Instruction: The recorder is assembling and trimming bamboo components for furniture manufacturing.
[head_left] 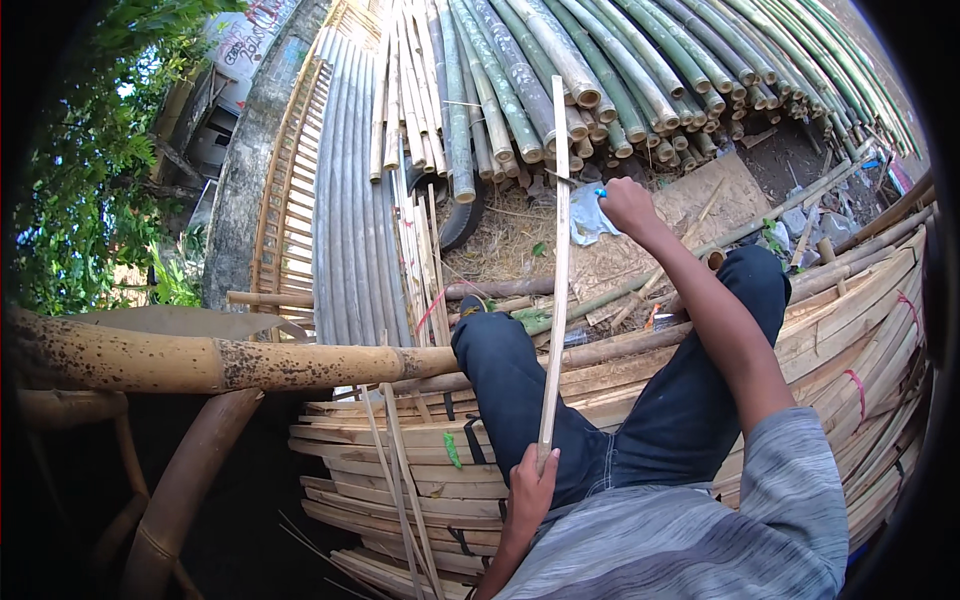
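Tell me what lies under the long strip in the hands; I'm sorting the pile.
Under the bamboo strip lie the person's dark trouser leg, straw-littered ground and stacked flat bamboo slats. The left hand covers its near end; what lies beneath the leg is hidden.

left hand gripping bamboo strip, right hand outstretched

Long pale bamboo strip, thin and flat, straight along its whole length, surface light tan and clean. Stands near upright in view, lower end gripped in the left hand close to the lap, upper end reaching up over the butt ends of the stacked green poles. Right hand sits closed just beside the strip's upper part, a small blue-handled tool partly visible in it.
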